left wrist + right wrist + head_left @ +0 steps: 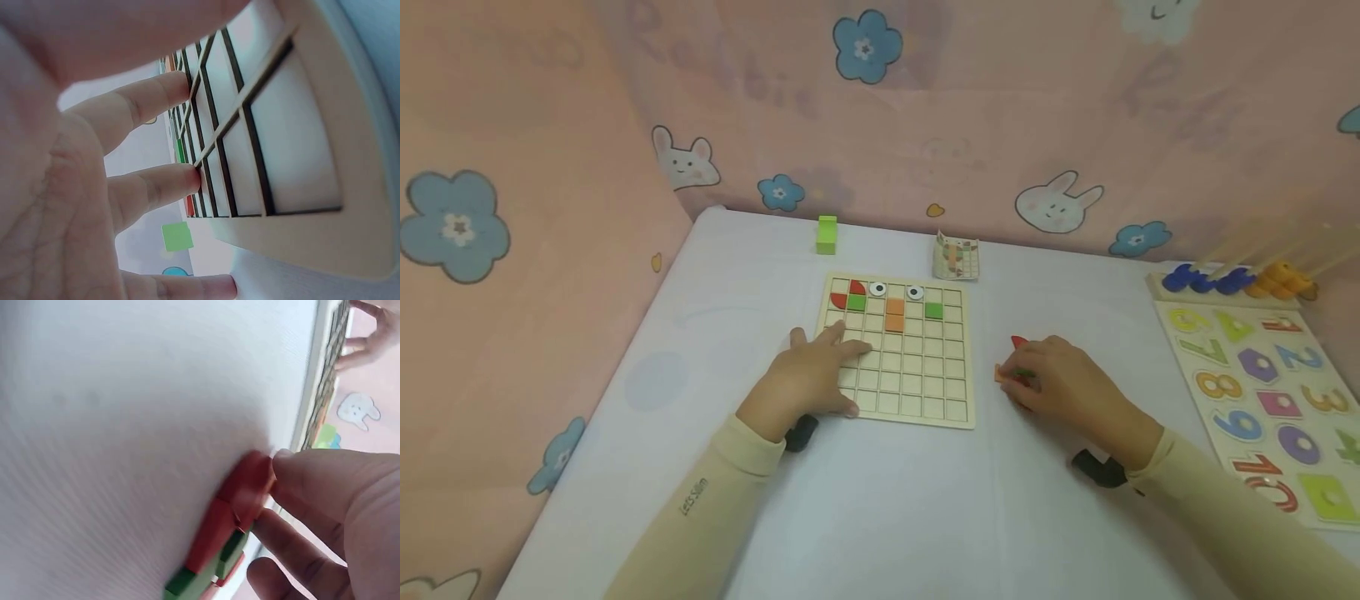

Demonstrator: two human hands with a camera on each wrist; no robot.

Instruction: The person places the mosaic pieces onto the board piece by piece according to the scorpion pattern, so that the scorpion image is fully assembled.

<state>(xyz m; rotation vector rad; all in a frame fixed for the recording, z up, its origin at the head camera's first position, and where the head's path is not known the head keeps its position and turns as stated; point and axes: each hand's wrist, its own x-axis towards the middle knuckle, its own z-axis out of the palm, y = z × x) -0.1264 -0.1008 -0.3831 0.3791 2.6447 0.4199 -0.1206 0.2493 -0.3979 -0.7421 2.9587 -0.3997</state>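
A wooden grid board (956, 411) lies on the table, with red quarter-round pieces, green squares, orange squares and two eye pieces in its upper cells. My left hand (808, 371) rests on the board's left side, fingers spread; in the left wrist view two fingertips (190, 178) touch the grid. To the right of the board, my right hand (1060, 379) pinches a small orange tile (998, 373) between thumb and fingers. Red pieces (215, 528) and green pieces (181, 582) lie close together under that hand, partly hidden by it.
Behind the board stand a light green block (827, 236) and a small folded pattern card (957, 257). A number and shape puzzle board (1232, 367) with pegged rings (1232, 280) occupies the right side. A patterned pink cloth (880, 125) rises behind the table.
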